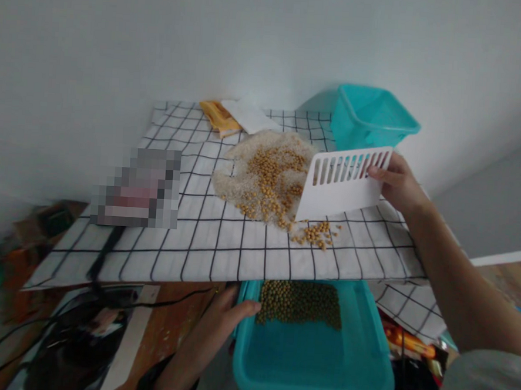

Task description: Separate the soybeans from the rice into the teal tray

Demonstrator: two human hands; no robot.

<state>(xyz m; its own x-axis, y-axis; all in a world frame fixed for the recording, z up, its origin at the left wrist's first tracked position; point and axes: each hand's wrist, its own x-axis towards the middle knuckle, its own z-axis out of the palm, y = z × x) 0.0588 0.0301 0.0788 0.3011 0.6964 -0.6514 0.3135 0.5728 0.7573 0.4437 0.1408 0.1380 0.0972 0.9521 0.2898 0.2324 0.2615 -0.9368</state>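
Note:
My right hand [398, 183] grips a white slotted scraper [344, 185] by its right end, its lower edge resting on the checked tablecloth [205, 238]. Left of the scraper lies a pile of white rice mixed with yellow soybeans [265, 177]. A small cluster of soybeans [315, 233] sits just in front of the scraper near the table edge. My left hand [224, 316] holds the left rim of a teal tray [312, 363] below the table's front edge. Beans [300, 303] lie at the tray's far end, looking dark in the table's shadow.
A teal basket [371, 116] stands at the back right by the wall. A yellow packet [219, 117] and a white packet [250, 116] lie at the back. A blurred-out object [136, 187] is on the left. Black cables [104, 291] hang below.

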